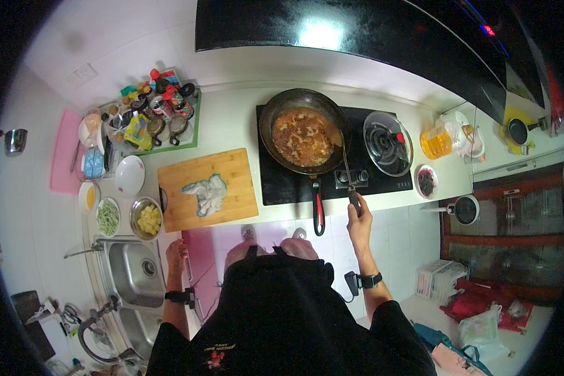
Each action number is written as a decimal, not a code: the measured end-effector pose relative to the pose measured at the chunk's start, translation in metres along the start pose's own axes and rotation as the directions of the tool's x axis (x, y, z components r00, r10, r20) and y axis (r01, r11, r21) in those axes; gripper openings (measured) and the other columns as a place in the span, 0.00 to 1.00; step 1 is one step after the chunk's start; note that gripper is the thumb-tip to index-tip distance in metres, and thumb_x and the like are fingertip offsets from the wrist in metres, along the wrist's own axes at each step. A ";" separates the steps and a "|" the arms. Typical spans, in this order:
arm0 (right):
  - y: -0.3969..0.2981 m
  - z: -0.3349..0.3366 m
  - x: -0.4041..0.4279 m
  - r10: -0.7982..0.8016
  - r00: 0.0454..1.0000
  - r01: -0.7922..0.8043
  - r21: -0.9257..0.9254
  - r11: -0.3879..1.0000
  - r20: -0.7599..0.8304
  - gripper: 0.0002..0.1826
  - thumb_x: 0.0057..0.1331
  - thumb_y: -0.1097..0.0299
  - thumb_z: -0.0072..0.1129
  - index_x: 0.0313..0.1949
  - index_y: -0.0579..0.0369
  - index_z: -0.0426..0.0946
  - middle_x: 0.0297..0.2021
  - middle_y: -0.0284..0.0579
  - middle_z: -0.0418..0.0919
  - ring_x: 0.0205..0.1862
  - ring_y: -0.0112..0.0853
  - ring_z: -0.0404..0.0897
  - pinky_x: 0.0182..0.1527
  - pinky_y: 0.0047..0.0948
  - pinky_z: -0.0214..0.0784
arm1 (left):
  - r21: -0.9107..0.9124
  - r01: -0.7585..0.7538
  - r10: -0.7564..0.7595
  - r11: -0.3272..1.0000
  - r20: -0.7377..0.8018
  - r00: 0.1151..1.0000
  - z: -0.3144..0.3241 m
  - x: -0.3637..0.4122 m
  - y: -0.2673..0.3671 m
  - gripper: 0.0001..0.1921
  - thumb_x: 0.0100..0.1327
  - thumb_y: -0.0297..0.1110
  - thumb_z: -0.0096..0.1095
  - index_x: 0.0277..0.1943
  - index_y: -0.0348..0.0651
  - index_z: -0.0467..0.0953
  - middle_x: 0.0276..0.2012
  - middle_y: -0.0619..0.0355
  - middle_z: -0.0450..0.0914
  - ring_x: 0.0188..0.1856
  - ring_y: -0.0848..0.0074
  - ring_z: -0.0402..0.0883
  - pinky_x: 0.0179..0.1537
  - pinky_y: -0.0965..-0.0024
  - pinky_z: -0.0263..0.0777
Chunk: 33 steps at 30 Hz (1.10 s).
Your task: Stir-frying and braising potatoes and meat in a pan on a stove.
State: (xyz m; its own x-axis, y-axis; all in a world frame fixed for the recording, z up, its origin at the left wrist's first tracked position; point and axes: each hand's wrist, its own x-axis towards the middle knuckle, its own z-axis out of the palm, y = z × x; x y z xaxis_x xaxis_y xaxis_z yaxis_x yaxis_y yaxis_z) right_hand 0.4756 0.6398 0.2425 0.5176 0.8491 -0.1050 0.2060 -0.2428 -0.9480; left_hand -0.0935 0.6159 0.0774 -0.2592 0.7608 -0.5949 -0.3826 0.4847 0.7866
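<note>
My right hand (360, 223) grips the dark handle of a metal spatula (345, 160). The spatula's blade rests inside the right side of a dark wok (272, 105). Brown sauce with pale pieces of food (305, 136) fills the wok's bottom. The wok's black and red handle (318, 211) points towards me, just left of my right hand, and is not held. My left hand (176, 254) hangs low by the counter's front edge, beside the sink and below the cutting board. Its fingers look curled, but whether they hold anything is unclear.
Right of the wok, a glass lid (387, 143) lies on the black cooktop (277, 190). A wooden cutting board (239, 188) bears a crumpled cloth (209, 195). Bowls of potato chunks (149, 220) and green beans (107, 217) stand near the sink (131, 270). An oil bottle (436, 142) stands right.
</note>
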 end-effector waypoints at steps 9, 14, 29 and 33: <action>-0.014 -0.007 0.000 0.010 0.999 -0.008 -0.070 0.998 0.032 0.23 0.68 0.69 0.55 0.60 0.64 0.68 0.26 0.32 0.73 0.24 0.19 0.63 0.25 0.22 0.57 | 0.141 0.103 -0.099 0.985 -0.038 0.994 -0.001 -0.013 -0.026 0.08 0.66 0.38 0.59 0.37 0.43 0.77 0.23 0.63 0.74 0.19 0.82 0.71 0.18 0.78 0.64; -0.023 -0.011 -0.002 0.061 0.992 -0.040 -0.187 0.982 0.108 0.23 0.68 0.69 0.54 0.60 0.63 0.68 0.24 0.32 0.72 0.24 0.19 0.63 0.26 0.23 0.57 | 0.143 0.167 -0.153 0.976 -0.104 0.983 0.006 -0.022 -0.047 0.07 0.64 0.40 0.58 0.35 0.47 0.77 0.20 0.67 0.69 0.18 0.83 0.67 0.16 0.79 0.60; -0.023 -0.016 0.002 -0.023 0.979 0.050 -0.132 0.990 0.201 0.25 0.69 0.68 0.54 0.64 0.57 0.66 0.20 0.25 0.65 0.16 0.14 0.58 0.17 0.18 0.48 | 0.053 0.102 -0.097 0.993 -0.092 0.991 0.014 -0.020 -0.036 0.08 0.65 0.39 0.60 0.35 0.45 0.77 0.20 0.67 0.70 0.17 0.83 0.67 0.17 0.79 0.61; -0.024 -0.017 0.015 0.034 0.992 -0.017 -0.137 0.990 0.119 0.23 0.68 0.72 0.54 0.62 0.63 0.67 0.35 0.41 0.78 0.34 0.24 0.72 0.37 0.23 0.65 | 0.095 0.136 -0.129 0.986 -0.076 0.989 0.016 -0.021 -0.039 0.08 0.65 0.38 0.60 0.34 0.46 0.77 0.20 0.67 0.71 0.18 0.83 0.68 0.17 0.79 0.62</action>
State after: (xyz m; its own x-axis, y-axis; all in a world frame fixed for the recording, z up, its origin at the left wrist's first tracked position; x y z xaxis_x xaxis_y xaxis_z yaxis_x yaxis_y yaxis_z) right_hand 0.4921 0.6503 0.2691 0.4216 0.8903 -0.1722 0.3085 -0.3194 -0.8960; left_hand -0.0593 0.5875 0.0620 -0.2742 0.6568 -0.7024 -0.3287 0.6224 0.7103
